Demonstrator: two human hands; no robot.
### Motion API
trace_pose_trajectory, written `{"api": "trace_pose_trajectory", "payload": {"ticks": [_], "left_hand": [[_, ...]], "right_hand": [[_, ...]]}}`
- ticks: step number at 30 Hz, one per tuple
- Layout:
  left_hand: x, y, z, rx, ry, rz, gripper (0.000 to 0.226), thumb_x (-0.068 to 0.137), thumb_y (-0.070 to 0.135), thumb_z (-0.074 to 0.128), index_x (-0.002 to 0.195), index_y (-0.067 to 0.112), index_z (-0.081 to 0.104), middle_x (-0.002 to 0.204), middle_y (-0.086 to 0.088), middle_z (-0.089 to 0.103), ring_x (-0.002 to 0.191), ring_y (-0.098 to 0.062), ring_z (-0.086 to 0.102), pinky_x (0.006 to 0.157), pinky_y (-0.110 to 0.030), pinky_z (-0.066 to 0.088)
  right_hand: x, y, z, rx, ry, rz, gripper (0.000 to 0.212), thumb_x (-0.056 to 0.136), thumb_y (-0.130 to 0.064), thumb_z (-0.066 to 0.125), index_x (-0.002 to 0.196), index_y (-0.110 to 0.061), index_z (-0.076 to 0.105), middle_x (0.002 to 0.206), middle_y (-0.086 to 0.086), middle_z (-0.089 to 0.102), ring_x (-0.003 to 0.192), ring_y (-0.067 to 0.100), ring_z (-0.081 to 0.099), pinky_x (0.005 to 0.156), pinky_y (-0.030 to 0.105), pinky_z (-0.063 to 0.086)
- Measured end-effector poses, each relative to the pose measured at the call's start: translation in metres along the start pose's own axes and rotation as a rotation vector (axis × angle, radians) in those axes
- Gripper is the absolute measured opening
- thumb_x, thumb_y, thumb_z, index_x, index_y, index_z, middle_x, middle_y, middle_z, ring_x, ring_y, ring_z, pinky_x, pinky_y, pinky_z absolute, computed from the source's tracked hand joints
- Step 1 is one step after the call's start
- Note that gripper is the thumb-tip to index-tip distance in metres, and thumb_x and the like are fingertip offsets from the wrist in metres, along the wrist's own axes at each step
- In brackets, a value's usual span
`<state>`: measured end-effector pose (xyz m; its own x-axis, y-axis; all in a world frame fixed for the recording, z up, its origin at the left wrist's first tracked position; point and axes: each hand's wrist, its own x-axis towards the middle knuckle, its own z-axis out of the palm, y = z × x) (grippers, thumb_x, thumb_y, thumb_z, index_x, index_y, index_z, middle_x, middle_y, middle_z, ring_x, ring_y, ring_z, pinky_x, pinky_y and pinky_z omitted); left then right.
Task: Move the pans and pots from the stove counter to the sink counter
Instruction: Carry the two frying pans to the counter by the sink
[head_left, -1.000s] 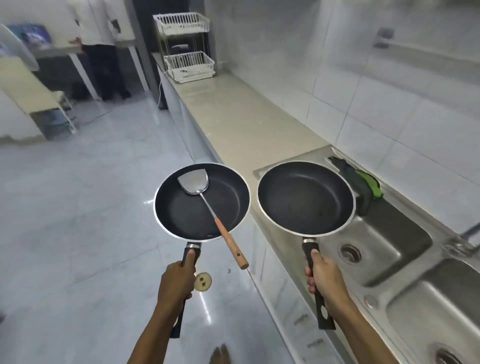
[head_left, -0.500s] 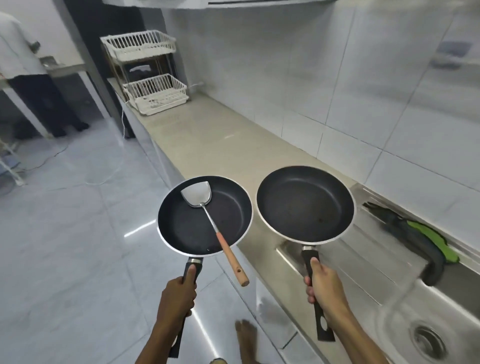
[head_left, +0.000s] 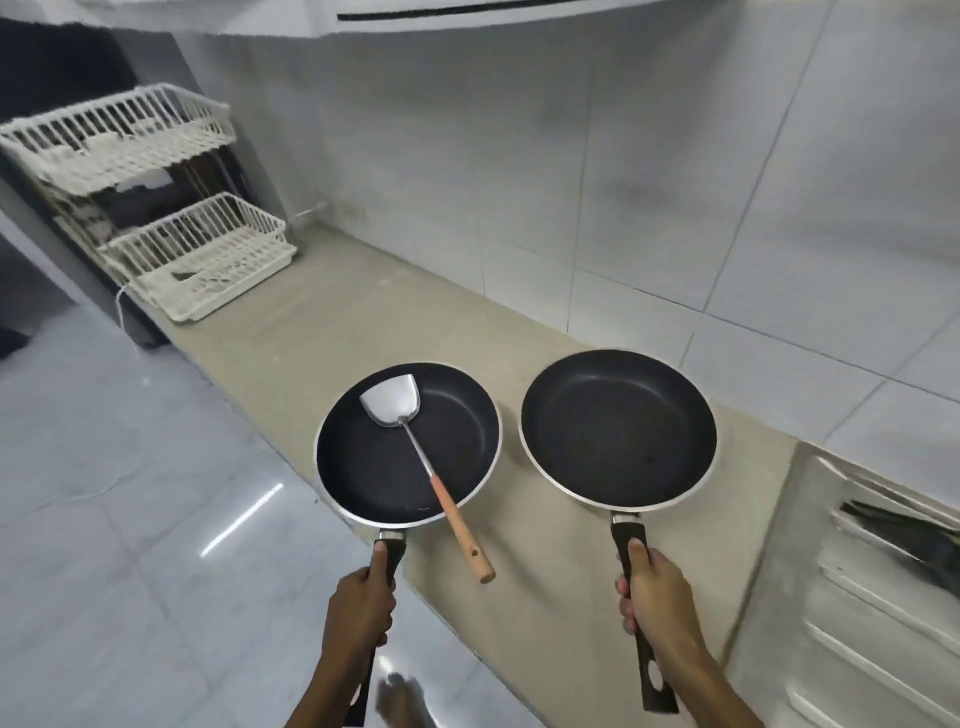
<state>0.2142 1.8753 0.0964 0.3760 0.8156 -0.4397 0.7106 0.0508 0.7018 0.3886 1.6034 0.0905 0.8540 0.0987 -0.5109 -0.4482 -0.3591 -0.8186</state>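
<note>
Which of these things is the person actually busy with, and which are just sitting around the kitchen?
Part of the job:
- left pan, held by the left hand
- spatula lying in that pan
- right pan, held by the right hand
- beige counter below the pans

Just lying about:
- white two-tier dish rack
- steel draining board
- dark item on it, too blurred to name

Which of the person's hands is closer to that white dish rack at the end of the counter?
Left. The left hand is on the rack's side; the right hand is farther from the white dish rack, by the sink.
</note>
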Motion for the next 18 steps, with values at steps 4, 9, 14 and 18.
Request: {"api": "trace_pose_trajectory", "payload": {"ticks": [4,9,14,18], "left_hand": [[0.127,0.029,-0.016,0.105,-0.053,0.105,0.072,0.103,0.058,0.031,0.071,0.004,0.066,0.062,-0.011,0.066,0.055,-0.026,0.060,0.051,-0.029,0.045],[0.280,0.070,-0.039,0.248,-0.170,0.228,0.073,0.104,0.057,0.031,0.068,0.005,0.068,0.066,-0.014,0.070,0.065,-0.034,0.067,0.063,-0.039,0.052],[0.365,0.103,-0.056,0.330,-0.279,0.330,0.072,0.104,0.056,0.031,0.065,0.005,0.063,0.062,-0.013,0.067,0.060,-0.031,0.064,0.060,-0.037,0.050],[0.400,0.121,-0.054,0.384,-0.340,0.394,0.073,0.104,0.055,0.030,0.058,0.005,0.056,0.053,-0.012,0.062,0.052,-0.027,0.059,0.052,-0.030,0.042]], "right_hand": [[0.033,-0.024,0.083,0.073,0.106,0.017,0.040,0.107,-0.031,0.041,0.089,-0.001,0.061,0.059,0.010,0.056,0.039,0.017,0.044,0.040,0.026,0.039],[0.057,-0.056,0.196,0.214,0.260,0.072,0.036,0.107,-0.029,0.042,0.091,-0.004,0.061,0.062,0.010,0.057,0.042,0.014,0.047,0.041,0.026,0.040],[0.066,-0.091,0.271,0.332,0.362,0.152,0.036,0.107,-0.030,0.043,0.092,-0.003,0.061,0.062,0.009,0.055,0.040,0.010,0.045,0.039,0.025,0.038],[0.080,-0.108,0.305,0.338,0.449,0.174,0.034,0.106,-0.030,0.043,0.091,-0.004,0.060,0.063,0.009,0.057,0.042,0.012,0.047,0.040,0.026,0.041]]}}
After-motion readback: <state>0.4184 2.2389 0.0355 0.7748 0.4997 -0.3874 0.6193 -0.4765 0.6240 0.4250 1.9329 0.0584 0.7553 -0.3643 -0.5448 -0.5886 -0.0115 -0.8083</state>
